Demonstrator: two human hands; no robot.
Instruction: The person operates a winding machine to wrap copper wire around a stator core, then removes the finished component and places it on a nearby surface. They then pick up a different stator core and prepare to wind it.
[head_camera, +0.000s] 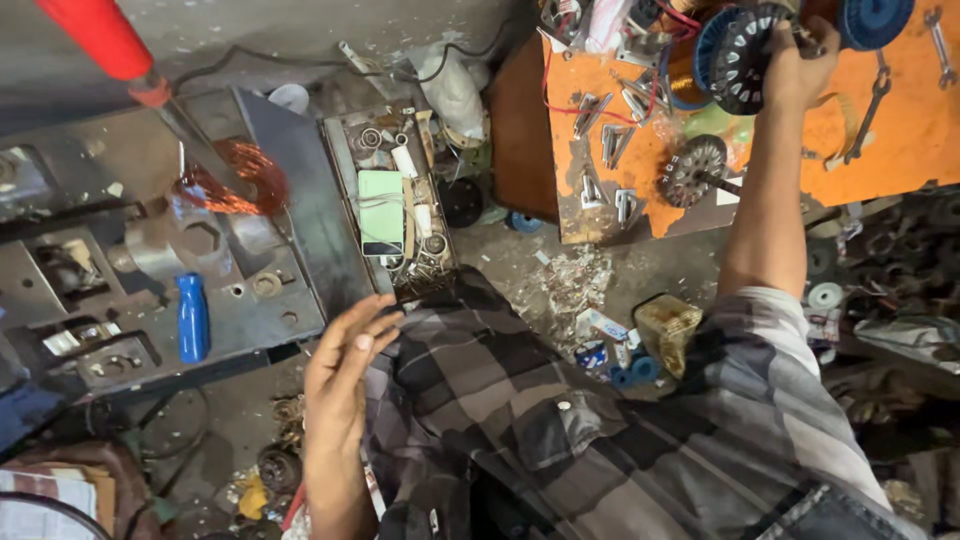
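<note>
Head view, looking down over a grey-and-black plaid shirt (600, 420). Right hand (800, 62) reaches far forward to the orange worktop (900, 130) and is closed around the rim of a dark slotted motor core (745, 55), which sits at the top edge of the worktop, touching a spool of copper wire (688, 70) on its left. A blue spool (875, 18) lies just right of the hand. A second slotted core on a shaft (695, 168) rests lower on the same worktop, apart from the hand. Spanners (872, 110) lie toward the right edge; small bent metal pieces (610, 140) are scattered on the left part. Left hand (345, 365) is open, palm up, fingers loosely spread, holding nothing; it hovers near the shirt, just below a metal tray (345, 200) of small parts. A pale green flat case (381, 210) lies in that tray. Left of the tray: dark metal machine bed (130, 270), with a blue handle (192, 318) lying on it and a loose coil of copper wire (230, 180) beneath a red-handled tool (100, 40). Debris on the floor (560, 280) between the worktops.
</note>
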